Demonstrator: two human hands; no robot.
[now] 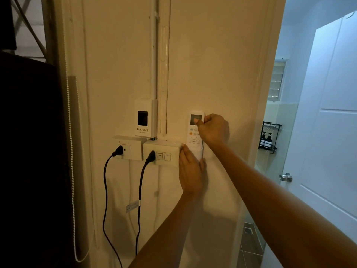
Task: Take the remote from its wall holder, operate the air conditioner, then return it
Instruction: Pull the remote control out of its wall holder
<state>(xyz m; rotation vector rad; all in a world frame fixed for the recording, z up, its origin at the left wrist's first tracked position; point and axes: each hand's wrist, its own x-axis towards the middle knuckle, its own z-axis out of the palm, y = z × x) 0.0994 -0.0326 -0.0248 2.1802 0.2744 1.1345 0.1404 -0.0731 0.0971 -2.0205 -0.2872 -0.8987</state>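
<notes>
Plainly, beside the switch-and-socket box (162, 154), the left hand (191, 171) cups the wall holder (201, 153), thumb one side, fingers the other. The remote (193, 135) stands upright in it, its top pinched by the right hand (213, 130). Lifting out or seating, I cannot tell; either calls for a straight vertical slide.

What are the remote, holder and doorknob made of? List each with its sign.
Remote: likely white plastic, smooth and matte, with moulded buttons.
Holder: seems the same plain white plastic.
Doorknob: probably polished metal, silvery with bright highlights.
</notes>
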